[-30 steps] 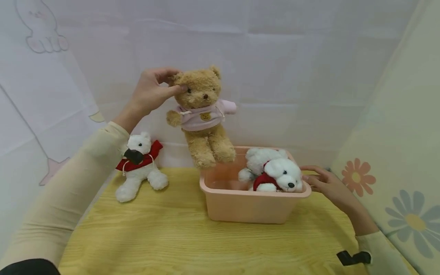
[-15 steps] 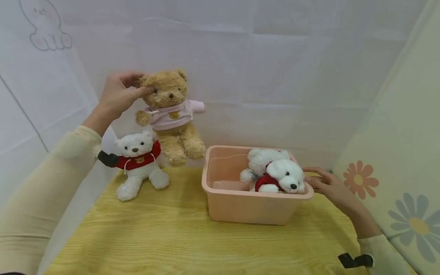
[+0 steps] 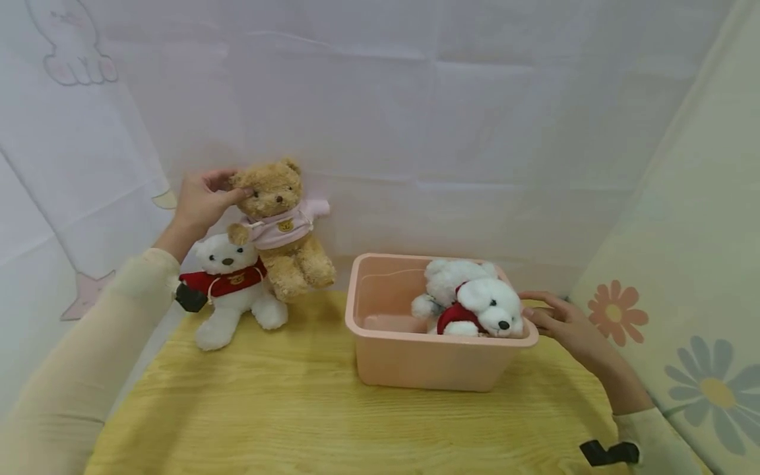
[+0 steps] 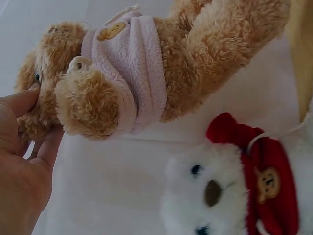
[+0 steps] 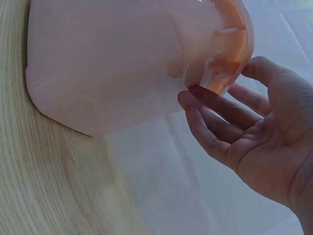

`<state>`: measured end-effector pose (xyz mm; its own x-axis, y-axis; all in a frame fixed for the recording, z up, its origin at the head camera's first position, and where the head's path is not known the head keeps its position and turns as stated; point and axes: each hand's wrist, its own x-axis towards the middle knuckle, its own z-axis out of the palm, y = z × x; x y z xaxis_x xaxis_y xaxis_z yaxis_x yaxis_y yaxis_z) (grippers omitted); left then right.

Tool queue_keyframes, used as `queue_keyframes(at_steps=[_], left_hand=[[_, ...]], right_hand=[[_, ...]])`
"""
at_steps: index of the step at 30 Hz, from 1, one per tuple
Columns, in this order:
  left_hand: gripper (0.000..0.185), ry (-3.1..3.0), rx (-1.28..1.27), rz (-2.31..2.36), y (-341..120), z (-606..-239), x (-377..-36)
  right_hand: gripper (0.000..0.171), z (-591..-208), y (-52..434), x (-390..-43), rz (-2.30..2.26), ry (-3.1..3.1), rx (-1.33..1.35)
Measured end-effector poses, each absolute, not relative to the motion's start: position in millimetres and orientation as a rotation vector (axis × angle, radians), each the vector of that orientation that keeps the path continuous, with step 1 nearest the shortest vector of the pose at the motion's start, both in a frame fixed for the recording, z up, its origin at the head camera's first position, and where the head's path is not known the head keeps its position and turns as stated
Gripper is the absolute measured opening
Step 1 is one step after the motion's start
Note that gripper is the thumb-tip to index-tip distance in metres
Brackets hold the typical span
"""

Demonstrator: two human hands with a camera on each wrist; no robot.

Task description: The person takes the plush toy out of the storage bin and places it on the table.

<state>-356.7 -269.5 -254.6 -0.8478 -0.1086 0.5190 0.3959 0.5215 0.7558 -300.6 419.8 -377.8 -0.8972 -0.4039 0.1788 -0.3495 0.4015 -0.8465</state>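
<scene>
By the side of its head, my left hand (image 3: 202, 206) pinches a tan teddy bear (image 3: 292, 260) in a pale pink hoodie. In the left wrist view the thumb lies beside the eye of the teddy bear (image 4: 186, 63). Just to its left sits a white teddy bear (image 3: 237, 300) in a red hoodie, partly overlapped by the tan one. My right hand (image 3: 572, 330) holds the right end of a peach plastic bin (image 3: 427, 363). In the right wrist view its thumb is at the rim and the fingers curl beneath it.
Inside the bin, at its right end, lie a white plush dog (image 3: 495, 307) in red and another white plush toy (image 3: 451, 280). The yellow wood-grain table (image 3: 285, 409) backs onto a white cloth wall (image 3: 475, 132). A flowered panel (image 3: 671, 264) borders the right.
My left hand has carried the tan teddy bear left, away from above the bin, and then down beside the white bear. My right hand stays at the bin's end.
</scene>
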Motion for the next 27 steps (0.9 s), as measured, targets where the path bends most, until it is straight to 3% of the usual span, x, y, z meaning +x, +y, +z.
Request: queue_keyframes(at_steps=[14, 27], left_hand=[[0.050, -2.368, -0.218, -1.385, -261.7, -317.0, -370.0], [0.055, -2.405, -0.221, -1.524, -256.7, -342.3, -380.1]], right_hand=[[0.039, -376.8, 417.5, -298.0, -1.527, 2.609, -0.691], [0.043, -374.0, 419.1, -293.9, -1.527, 2.559, -0.766]])
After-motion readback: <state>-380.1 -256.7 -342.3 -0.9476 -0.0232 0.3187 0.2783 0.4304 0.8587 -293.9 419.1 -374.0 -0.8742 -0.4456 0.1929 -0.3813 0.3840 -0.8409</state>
